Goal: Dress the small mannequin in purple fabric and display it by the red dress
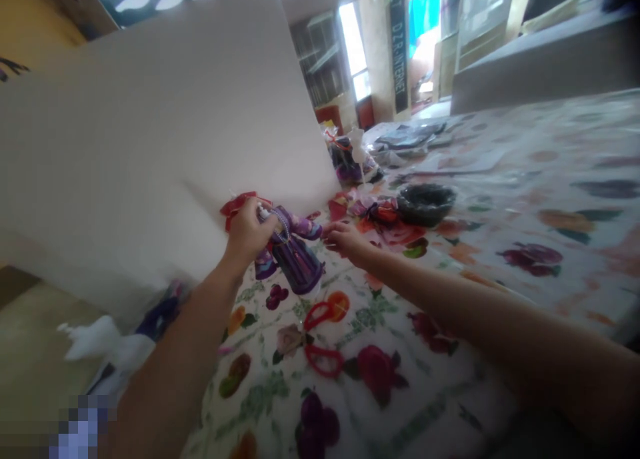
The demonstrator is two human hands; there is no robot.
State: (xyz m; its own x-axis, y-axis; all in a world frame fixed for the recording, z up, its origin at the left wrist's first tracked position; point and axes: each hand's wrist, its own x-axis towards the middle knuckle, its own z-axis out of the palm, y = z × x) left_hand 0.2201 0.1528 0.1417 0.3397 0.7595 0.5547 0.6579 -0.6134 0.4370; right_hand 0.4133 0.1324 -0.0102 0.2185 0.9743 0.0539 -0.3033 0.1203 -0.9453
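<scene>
My left hand [249,229] is closed around the upper part of a small doll [299,266]. The doll wears a purple dress with wide patterned sleeves and a string of pale beads; its head is mostly hidden by my hand. Something red [243,203] shows just behind my left fingers. At the end of the doll's outstretched sleeve [306,227], the fingertips of my right hand [345,239] are pinched together on the edge. Below the doll, a pair of scissors with red handles [324,361] lies on the tablecloth.
The fruit-patterned tablecloth [420,392] covers the table. A dark bowl-like thing [426,202] sits beyond my right hand, beside red and pink cloth pieces [383,211]. Farther back stand a white figure on a stand [357,146] and plastic-wrapped items [410,136]. A large white panel [165,139] rises at left.
</scene>
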